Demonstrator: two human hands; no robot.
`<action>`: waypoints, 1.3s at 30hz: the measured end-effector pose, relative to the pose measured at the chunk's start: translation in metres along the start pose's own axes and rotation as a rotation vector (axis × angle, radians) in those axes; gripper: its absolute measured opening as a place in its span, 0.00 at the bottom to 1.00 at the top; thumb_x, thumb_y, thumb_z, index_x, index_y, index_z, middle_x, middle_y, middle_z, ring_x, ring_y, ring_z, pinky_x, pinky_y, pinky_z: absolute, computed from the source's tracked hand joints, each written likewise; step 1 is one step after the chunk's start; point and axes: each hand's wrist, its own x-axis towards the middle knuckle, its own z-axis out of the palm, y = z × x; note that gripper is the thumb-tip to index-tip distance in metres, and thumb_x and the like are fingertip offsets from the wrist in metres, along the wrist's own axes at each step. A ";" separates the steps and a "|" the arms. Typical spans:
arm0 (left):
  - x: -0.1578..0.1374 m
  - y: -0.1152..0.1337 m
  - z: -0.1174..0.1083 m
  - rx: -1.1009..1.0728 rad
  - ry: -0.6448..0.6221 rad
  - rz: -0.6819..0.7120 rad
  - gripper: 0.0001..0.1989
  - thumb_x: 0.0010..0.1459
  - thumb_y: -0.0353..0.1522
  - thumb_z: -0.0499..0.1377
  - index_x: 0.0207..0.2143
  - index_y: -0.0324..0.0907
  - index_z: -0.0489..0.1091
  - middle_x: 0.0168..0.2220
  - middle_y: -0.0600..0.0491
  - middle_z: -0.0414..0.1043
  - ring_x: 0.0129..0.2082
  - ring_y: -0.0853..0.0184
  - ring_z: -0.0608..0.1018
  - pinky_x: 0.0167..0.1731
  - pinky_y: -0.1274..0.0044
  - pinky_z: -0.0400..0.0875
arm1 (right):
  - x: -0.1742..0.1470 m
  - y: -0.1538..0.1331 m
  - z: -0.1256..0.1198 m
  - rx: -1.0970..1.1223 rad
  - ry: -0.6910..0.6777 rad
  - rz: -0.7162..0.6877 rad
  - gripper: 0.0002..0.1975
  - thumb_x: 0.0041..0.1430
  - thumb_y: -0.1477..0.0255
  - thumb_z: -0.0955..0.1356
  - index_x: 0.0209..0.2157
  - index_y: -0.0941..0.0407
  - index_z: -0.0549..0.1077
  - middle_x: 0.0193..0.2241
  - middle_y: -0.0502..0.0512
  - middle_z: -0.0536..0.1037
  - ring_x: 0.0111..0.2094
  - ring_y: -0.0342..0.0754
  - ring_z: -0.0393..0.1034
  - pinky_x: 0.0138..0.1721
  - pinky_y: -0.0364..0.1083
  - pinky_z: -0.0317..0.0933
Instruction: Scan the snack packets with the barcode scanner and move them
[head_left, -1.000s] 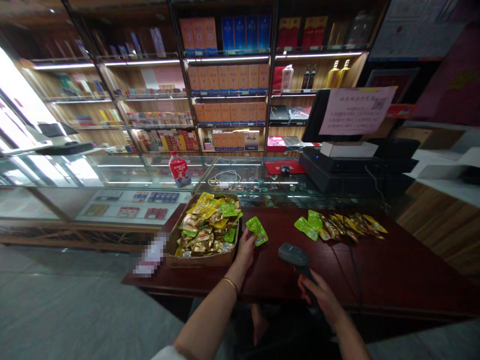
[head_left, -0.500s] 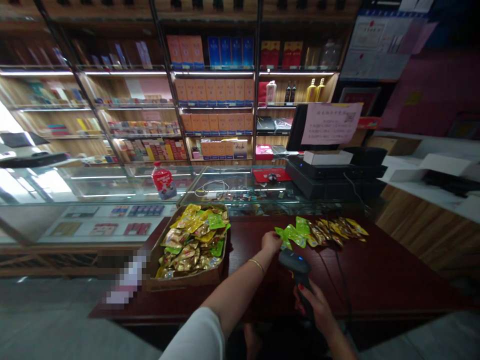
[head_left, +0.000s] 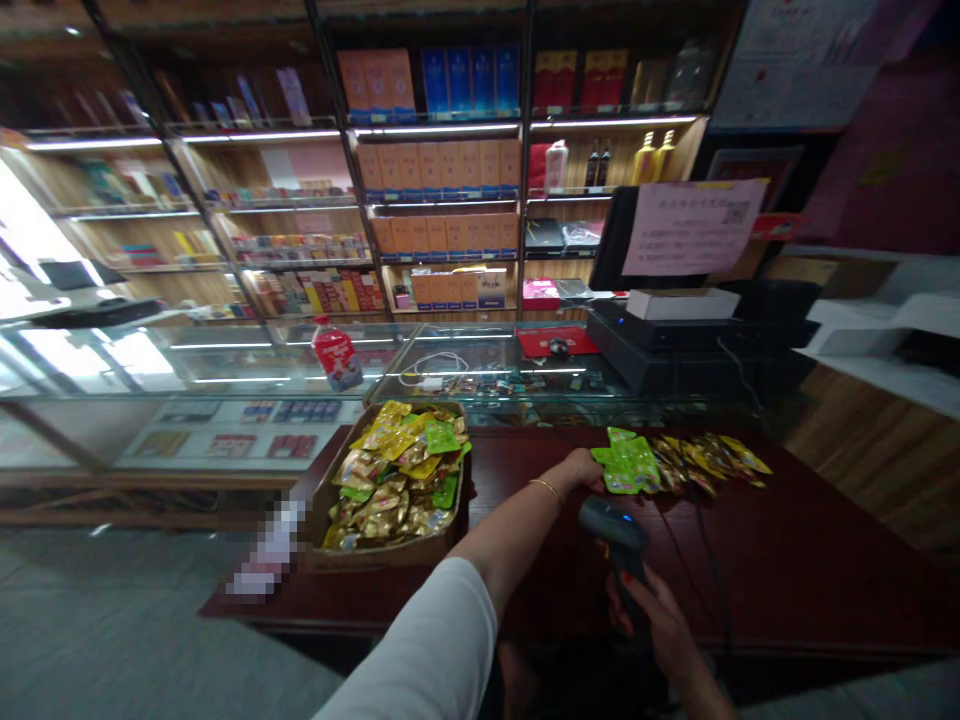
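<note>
My left hand [head_left: 581, 468] reaches across the dark red table, its closed fingers at the left edge of the green snack packets [head_left: 630, 462]; the fingertips are partly hidden. It appears to grip the nearest green packet. Right of these, several gold and yellow packets [head_left: 705, 462] lie in an overlapping row. In my right hand [head_left: 664, 620] is a black barcode scanner [head_left: 615, 525] with a blue light on top, held upright by its handle over the table's near side. On the left, a cardboard box [head_left: 382, 558] is heaped with gold, yellow and green packets [head_left: 401, 470].
The scanner's cable crosses the table [head_left: 795, 560]. Behind it stands a glass counter [head_left: 480, 365] with a red-labelled bottle [head_left: 335, 353], a white cable [head_left: 435, 365], a mouse [head_left: 559, 347] and a monitor [head_left: 611, 240]. Shelves of boxes line the wall.
The view has shifted slightly. My left hand has moved right with the green packet, which now lies closer against the other green ones. The scanner stays in my right hand.
</note>
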 end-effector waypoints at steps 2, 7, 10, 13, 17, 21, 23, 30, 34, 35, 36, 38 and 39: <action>-0.022 -0.004 -0.023 0.058 0.066 0.046 0.18 0.63 0.36 0.62 0.54 0.41 0.70 0.55 0.45 0.71 0.52 0.56 0.76 0.51 0.62 0.73 | -0.002 0.000 -0.004 -0.008 0.019 0.015 0.25 0.51 0.48 0.73 0.32 0.56 0.72 0.20 0.48 0.71 0.17 0.40 0.62 0.19 0.40 0.55; -0.125 -0.041 -0.106 0.205 0.256 0.256 0.22 0.61 0.31 0.60 0.58 0.48 0.71 0.56 0.51 0.75 0.55 0.61 0.75 0.59 0.71 0.66 | -0.006 0.002 -0.008 -0.113 0.029 0.026 0.25 0.51 0.46 0.72 0.30 0.56 0.74 0.17 0.49 0.70 0.18 0.43 0.63 0.20 0.42 0.58; -0.196 -0.070 -0.176 0.441 0.572 0.330 0.18 0.65 0.34 0.55 0.55 0.47 0.73 0.48 0.51 0.80 0.44 0.63 0.81 0.47 0.73 0.74 | -0.009 -0.001 0.000 -0.171 0.014 0.000 0.26 0.52 0.45 0.71 0.29 0.56 0.74 0.17 0.49 0.70 0.18 0.43 0.63 0.20 0.42 0.58; -0.238 -0.096 -0.240 0.750 0.764 0.002 0.16 0.64 0.35 0.56 0.52 0.46 0.75 0.48 0.50 0.80 0.46 0.61 0.80 0.47 0.73 0.73 | -0.009 -0.008 0.007 -0.195 -0.020 -0.019 0.26 0.52 0.44 0.70 0.30 0.55 0.73 0.19 0.48 0.70 0.18 0.43 0.62 0.22 0.43 0.61; -0.242 -0.121 -0.270 0.824 0.727 -0.062 0.18 0.53 0.36 0.65 0.47 0.46 0.78 0.48 0.46 0.79 0.51 0.54 0.77 0.51 0.70 0.69 | -0.006 -0.010 0.009 -0.214 -0.026 -0.056 0.26 0.53 0.44 0.70 0.28 0.55 0.72 0.19 0.48 0.70 0.17 0.43 0.62 0.23 0.44 0.62; -0.227 -0.134 -0.258 0.833 0.694 0.016 0.28 0.45 0.34 0.69 0.52 0.43 0.76 0.53 0.43 0.74 0.54 0.51 0.74 0.56 0.69 0.66 | -0.006 -0.006 0.007 -0.224 -0.028 -0.073 0.25 0.55 0.45 0.69 0.26 0.55 0.71 0.17 0.48 0.69 0.18 0.44 0.63 0.22 0.44 0.59; -0.223 -0.139 -0.254 0.790 0.713 0.058 0.28 0.43 0.31 0.68 0.50 0.42 0.77 0.51 0.44 0.76 0.53 0.51 0.75 0.56 0.68 0.66 | -0.007 -0.006 0.008 -0.231 -0.021 -0.075 0.26 0.54 0.44 0.69 0.26 0.55 0.71 0.17 0.48 0.68 0.19 0.44 0.63 0.23 0.44 0.59; -0.245 -0.137 -0.242 0.504 1.029 0.191 0.17 0.59 0.34 0.57 0.48 0.43 0.77 0.45 0.47 0.80 0.48 0.56 0.78 0.49 0.67 0.71 | -0.008 -0.007 0.012 -0.199 -0.001 -0.065 0.25 0.53 0.45 0.70 0.28 0.55 0.72 0.18 0.47 0.68 0.18 0.43 0.62 0.22 0.44 0.59; -0.248 -0.125 -0.195 -0.112 0.981 0.312 0.20 0.60 0.48 0.57 0.39 0.41 0.75 0.33 0.52 0.78 0.31 0.64 0.78 0.31 0.75 0.74 | -0.008 -0.008 0.011 -0.180 -0.014 -0.062 0.24 0.55 0.46 0.70 0.31 0.55 0.73 0.20 0.48 0.69 0.19 0.42 0.62 0.21 0.43 0.59; -0.244 -0.122 -0.180 -0.247 0.867 0.314 0.22 0.59 0.50 0.58 0.39 0.40 0.74 0.32 0.53 0.77 0.27 0.66 0.77 0.27 0.77 0.73 | -0.008 -0.008 0.012 -0.176 -0.019 -0.063 0.24 0.55 0.46 0.70 0.32 0.55 0.73 0.21 0.47 0.69 0.19 0.42 0.62 0.22 0.43 0.60; -0.237 -0.120 -0.166 -0.346 0.759 0.316 0.23 0.58 0.51 0.59 0.39 0.40 0.74 0.33 0.53 0.78 0.27 0.67 0.78 0.24 0.78 0.73 | -0.008 -0.009 0.012 -0.171 -0.021 -0.068 0.24 0.54 0.46 0.70 0.32 0.55 0.73 0.21 0.47 0.69 0.18 0.42 0.62 0.22 0.43 0.61; -0.219 -0.119 -0.137 -0.488 0.596 0.331 0.24 0.55 0.51 0.62 0.40 0.40 0.73 0.36 0.51 0.78 0.32 0.64 0.80 0.26 0.76 0.76 | -0.008 -0.010 0.014 -0.170 -0.019 -0.075 0.25 0.53 0.46 0.71 0.31 0.55 0.72 0.21 0.47 0.69 0.18 0.41 0.61 0.23 0.44 0.62; -0.209 -0.121 -0.125 -0.532 0.545 0.341 0.23 0.55 0.50 0.63 0.41 0.40 0.74 0.38 0.50 0.78 0.36 0.62 0.81 0.30 0.75 0.78 | -0.008 -0.012 0.015 -0.176 -0.020 -0.076 0.25 0.52 0.45 0.71 0.29 0.55 0.72 0.20 0.47 0.69 0.18 0.41 0.61 0.23 0.44 0.62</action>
